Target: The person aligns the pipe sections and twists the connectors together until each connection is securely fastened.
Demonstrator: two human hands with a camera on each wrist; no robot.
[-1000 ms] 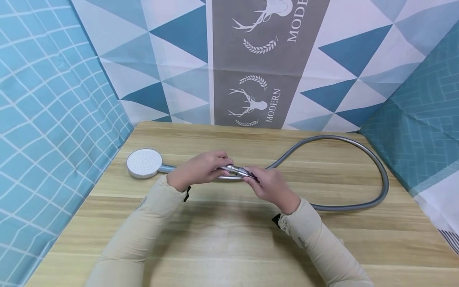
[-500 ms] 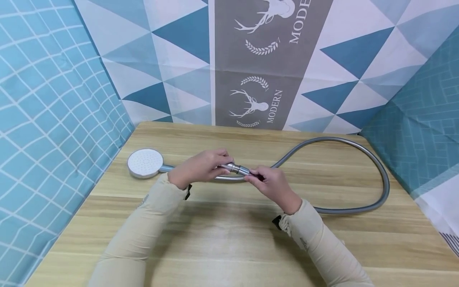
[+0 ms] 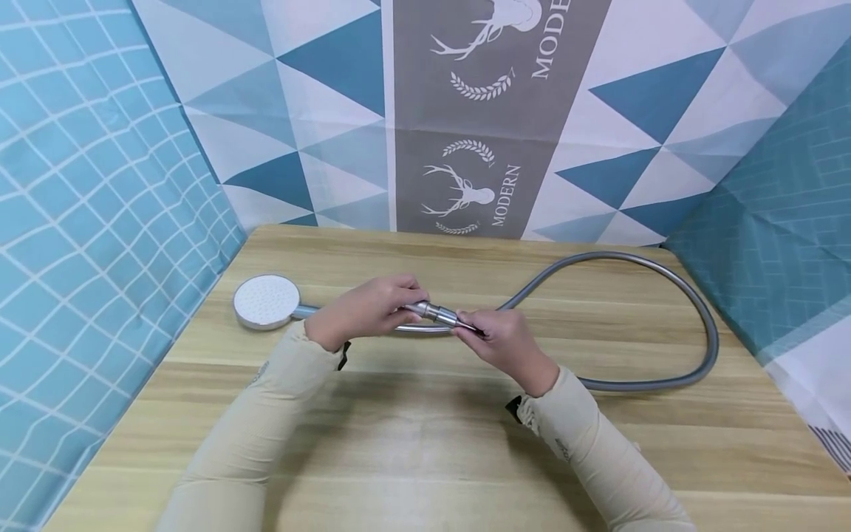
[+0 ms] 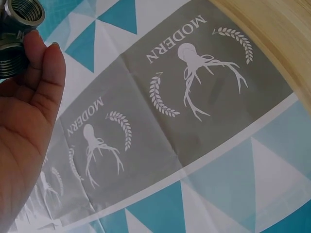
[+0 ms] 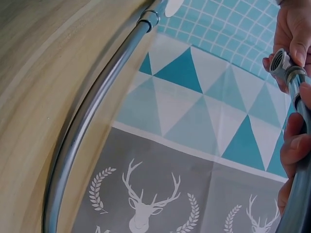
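Observation:
In the head view my left hand [image 3: 368, 310] holds a chrome pipe fitting [image 4: 25, 12], whose threaded openings show in the left wrist view. My right hand [image 3: 510, 341] grips the end of a grey shower hose [image 3: 711, 336] between thumb and fingers. The hose's metal end piece [image 3: 447, 317] meets the fitting in line between the two hands, above the table. Most of the fitting is covered by my left fingers in the head view. The hose's other end runs behind my left hand to a round white-faced shower head [image 3: 267, 300] lying at the left.
The hose makes a wide loop on the wooden table [image 3: 399, 443] at the right, near the right edge. A patterned backdrop [image 3: 459, 133] rises at the table's back, with blue tiled sheets [image 3: 80, 222] along the left side and teal ones [image 3: 784, 199] on the right.
My right thumb and fingers have slid slightly back along the hose end, baring more of the metal end piece. My left hand keeps its hold on the fitting; the shower head stays put.

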